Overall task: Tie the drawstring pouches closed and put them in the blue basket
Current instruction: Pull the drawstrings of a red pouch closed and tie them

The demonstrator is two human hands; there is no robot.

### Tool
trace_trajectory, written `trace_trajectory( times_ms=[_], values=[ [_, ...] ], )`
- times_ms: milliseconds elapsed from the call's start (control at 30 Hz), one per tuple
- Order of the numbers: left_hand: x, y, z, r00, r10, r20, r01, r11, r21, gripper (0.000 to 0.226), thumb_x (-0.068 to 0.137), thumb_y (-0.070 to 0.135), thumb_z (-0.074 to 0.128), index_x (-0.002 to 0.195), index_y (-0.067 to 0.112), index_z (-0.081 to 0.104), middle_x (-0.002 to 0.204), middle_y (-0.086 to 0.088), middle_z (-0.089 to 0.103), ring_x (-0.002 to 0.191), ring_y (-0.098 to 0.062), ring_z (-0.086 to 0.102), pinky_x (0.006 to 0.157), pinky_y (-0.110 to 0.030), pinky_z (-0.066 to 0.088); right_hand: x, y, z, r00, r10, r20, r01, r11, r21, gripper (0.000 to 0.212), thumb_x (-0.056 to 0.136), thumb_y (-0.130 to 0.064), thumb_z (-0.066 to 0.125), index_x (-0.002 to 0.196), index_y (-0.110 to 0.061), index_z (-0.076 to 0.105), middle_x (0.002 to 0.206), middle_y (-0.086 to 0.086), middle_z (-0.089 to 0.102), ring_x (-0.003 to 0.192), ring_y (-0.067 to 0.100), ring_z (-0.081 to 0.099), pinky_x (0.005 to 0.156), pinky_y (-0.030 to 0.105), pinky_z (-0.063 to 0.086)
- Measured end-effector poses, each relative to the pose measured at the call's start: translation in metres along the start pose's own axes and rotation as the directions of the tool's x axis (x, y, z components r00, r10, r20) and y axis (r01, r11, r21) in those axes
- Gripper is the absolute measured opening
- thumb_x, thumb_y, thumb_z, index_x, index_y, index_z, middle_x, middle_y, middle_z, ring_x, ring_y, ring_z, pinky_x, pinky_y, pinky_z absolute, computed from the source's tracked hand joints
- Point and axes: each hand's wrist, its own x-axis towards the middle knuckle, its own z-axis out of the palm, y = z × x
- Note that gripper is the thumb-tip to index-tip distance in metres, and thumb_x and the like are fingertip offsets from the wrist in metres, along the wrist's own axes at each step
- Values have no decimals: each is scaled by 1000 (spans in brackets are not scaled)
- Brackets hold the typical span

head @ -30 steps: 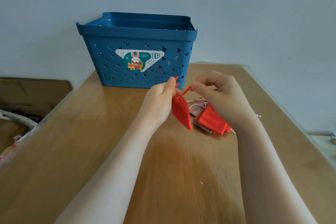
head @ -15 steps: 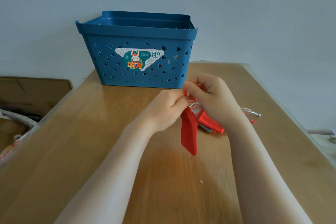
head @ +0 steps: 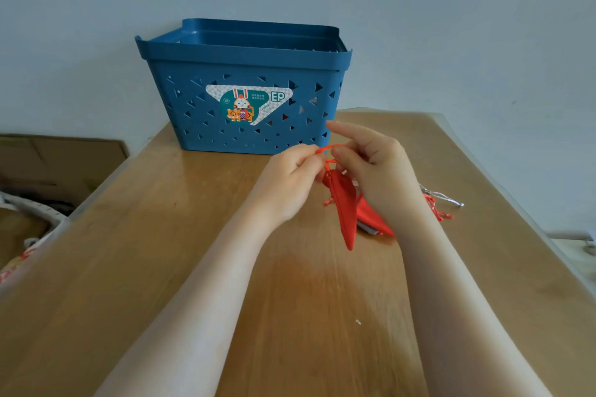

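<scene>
Left hand point(head: 290, 177) and right hand point(head: 371, 167) both pinch the cord point(head: 332, 148) — red pouch point(head: 345, 203) dangling (mouth cinched); a slack loop could slip undone.

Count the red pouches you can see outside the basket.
2. One pouch hangs by its string from both hands; a second pouch lies on the table under the right hand, possibly hiding more.

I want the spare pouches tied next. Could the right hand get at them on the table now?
Probably not yet: the right hand is busy with the red pouch; the spare pouches lie beneath it, unobstructed.
</scene>
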Motion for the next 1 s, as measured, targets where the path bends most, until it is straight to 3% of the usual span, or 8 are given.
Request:
trace_trajectory(
  times_ms=[133, 267, 333, 433, 533, 733, 833, 1000],
  values=[
    [3, -1, 3, 992, -119, -50, 110, 981, -160, 33, 81, 33, 44, 50, 25, 54, 68, -5, 52, 71, -18, 46, 73, -35, 37, -1, -1, 9, 998, 47, -37, -46, 999, 15, 19, 95, -10, 48, 108, -22, 42, 71, 17, 59, 69, 33, 62, 69, 53, 53],
    [2, 5, 7, 974, -198, -113, 153, 935, -320, 35, 91, 14, 47, 57, 17, 54, 61, 0, 54, 61, -10, 50, 64, -23, 42, -2, -2, 16, 1000, -1, -21, 0, 997, -80, 17, 95, -4, 38, 98, -19, 44, 63, 3, 51, 52, 7, 45, 57, 27, 39],
    [2, 8, 8, 975, -195, -109, 145, 924, -355, 31, 94, 10, 44, 65, 12, 54, 60, 1, 53, 56, -7, 50, 57, -19, 43, -3, -3, 15, 1000, -8, -10, 7, 995, -103, 22, 93, -2, 36, 91, -18, 51, 64, -1, 54, 53, 5, 47, 55, 28, 38],
    [2, 7, 7, 978, -181, -106, 135, 930, -343, 28, 95, 12, 44, 72, 9, 58, 61, 2, 57, 57, -7, 53, 56, -17, 45, -4, -4, 12, 999, -38, 8, 38, 993, -114, 14, 95, -10, 41, 88, -13, 53, 70, 2, 61, 67, 20, 60, 62, 34, 46],
    [2, 6, 6, 976, -185, -115, 141, 938, -317, 24, 95, 14, 46, 82, 3, 62, 67, -1, 59, 57, -5, 55, 57, -18, 45, -4, -4, 10, 993, -120, -5, 116, 970, -216, 8, 91, -15, 56, 84, -11, 57, 70, -3, 63, 69, 16, 58, 64, 29, 44],
    [1, 8, 5, 964, -244, -103, 187, 902, -390, 24, 94, 17, 50, 72, 13, 60, 70, 1, 60, 70, -8, 58, 67, -22, 45, -4, -3, 6, 996, -80, -28, 75, 988, -135, 8, 87, -13, 62, 82, -8, 61, 71, -2, 67, 64, 12, 59, 60, 25, 47],
    [0, 10, 4, 967, -231, -107, 169, 896, -411, 23, 92, 16, 52, 71, 11, 58, 69, 1, 60, 70, -10, 56, 70, -26, 44, -4, -5, 5, 999, 32, 16, -32, 999, -12, 10, 90, -16, 58, 81, -13, 59, 75, 4, 68, 67, 21, 61, 66, 36, 50],
    [-2, 15, 0, 982, -150, -117, 112, 953, -281, 29, 93, 14, 50, 65, 12, 56, 61, 8, 56, 63, -3, 52, 64, -18, 42, -5, -7, 2, 998, 35, 60, -35, 999, -3, 3, 91, -19, 57, 90, -21, 56, 87, 2, 64, 66, 15, 54, 68, 33, 50]
  ],
)
